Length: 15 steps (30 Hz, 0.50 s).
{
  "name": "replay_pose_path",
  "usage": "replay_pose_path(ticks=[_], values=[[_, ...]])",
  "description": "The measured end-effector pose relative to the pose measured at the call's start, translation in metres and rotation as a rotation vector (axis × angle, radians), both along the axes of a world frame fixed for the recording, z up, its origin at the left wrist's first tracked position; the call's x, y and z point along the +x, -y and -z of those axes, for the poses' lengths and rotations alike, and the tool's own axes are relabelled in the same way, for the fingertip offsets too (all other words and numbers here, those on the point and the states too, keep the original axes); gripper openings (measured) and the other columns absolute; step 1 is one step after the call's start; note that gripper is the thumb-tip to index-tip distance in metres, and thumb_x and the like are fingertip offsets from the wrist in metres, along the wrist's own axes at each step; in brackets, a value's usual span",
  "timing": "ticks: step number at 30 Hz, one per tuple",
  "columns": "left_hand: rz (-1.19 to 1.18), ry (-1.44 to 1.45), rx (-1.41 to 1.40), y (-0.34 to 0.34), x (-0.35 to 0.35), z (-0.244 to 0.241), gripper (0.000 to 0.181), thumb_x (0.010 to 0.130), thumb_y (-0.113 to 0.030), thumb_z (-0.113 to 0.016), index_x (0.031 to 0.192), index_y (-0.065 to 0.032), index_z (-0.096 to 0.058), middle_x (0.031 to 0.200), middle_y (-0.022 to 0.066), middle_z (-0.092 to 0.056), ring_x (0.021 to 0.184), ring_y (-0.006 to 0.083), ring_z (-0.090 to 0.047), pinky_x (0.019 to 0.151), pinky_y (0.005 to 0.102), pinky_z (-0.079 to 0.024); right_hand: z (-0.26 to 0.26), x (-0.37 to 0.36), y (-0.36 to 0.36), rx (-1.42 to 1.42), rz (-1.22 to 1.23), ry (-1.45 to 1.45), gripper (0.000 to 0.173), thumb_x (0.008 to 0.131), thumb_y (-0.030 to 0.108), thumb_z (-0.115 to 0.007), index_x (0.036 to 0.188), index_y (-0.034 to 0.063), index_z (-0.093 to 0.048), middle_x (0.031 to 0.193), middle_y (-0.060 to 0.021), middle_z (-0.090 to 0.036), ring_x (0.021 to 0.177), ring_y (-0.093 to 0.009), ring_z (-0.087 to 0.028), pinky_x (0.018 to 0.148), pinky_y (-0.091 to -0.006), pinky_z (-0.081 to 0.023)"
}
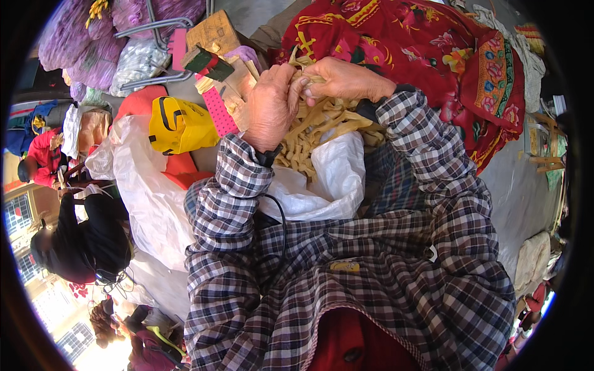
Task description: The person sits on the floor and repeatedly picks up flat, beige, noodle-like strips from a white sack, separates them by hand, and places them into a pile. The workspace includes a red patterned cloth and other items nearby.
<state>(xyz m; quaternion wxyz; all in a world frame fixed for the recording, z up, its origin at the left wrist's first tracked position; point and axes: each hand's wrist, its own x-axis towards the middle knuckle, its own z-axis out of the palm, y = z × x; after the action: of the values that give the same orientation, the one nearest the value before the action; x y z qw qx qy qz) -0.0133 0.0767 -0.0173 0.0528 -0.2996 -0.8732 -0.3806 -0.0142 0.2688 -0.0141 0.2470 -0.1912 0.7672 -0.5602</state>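
Observation:
Close together above my lap, my left hand (273,104) and my right hand (345,79) pinch pale yellow plaited fibre strips (316,79) between them. A loose end of the strips sticks up beyond the fingers. My fingers hide part of the work where they meet. Below the hands, a heap of the same flat yellowish braid (297,150) lies in and over a white woven plastic sack (341,162), whose mouth is open on my lap.
A wooden block (213,33), a dark green block (209,64) and a pink dotted strip (220,111) lie beyond my left hand. Left stand a yellow bag (183,125) and clear plastic sheeting (148,199). Red floral cloth (408,55) spreads right. Other people (83,236) sit far left.

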Motion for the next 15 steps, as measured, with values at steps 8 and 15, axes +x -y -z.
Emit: replay_pose_path(ticks=[8,15], values=[[0.043,0.381,0.605,-0.019,-0.002,0.015,0.009,0.088,-0.004,-0.065,0.091,-0.0010,-0.057,0.080,0.0046,-0.058,0.072,0.0102,-0.055,0.066,0.0224,-0.046,0.000,0.003,0.000,-0.068,0.263,-0.038,0.025,0.075,0.016,-0.068,0.088,-0.0029,-0.059,0.084,-0.0082,-0.065,0.080,-0.014,-0.060,0.072,-0.0293,-0.048],[-0.021,0.848,0.924,-0.030,-0.012,0.012,0.012,0.095,-0.011,-0.058,0.088,-0.0015,-0.059,0.083,0.0005,-0.061,0.070,0.0061,-0.055,0.064,0.0202,-0.046,-0.001,0.005,-0.004,-0.016,0.420,-0.321,0.025,0.076,0.008,-0.070,0.094,0.0018,-0.053,0.085,-0.0035,-0.060,0.084,-0.011,-0.060,0.077,-0.0263,-0.050]])
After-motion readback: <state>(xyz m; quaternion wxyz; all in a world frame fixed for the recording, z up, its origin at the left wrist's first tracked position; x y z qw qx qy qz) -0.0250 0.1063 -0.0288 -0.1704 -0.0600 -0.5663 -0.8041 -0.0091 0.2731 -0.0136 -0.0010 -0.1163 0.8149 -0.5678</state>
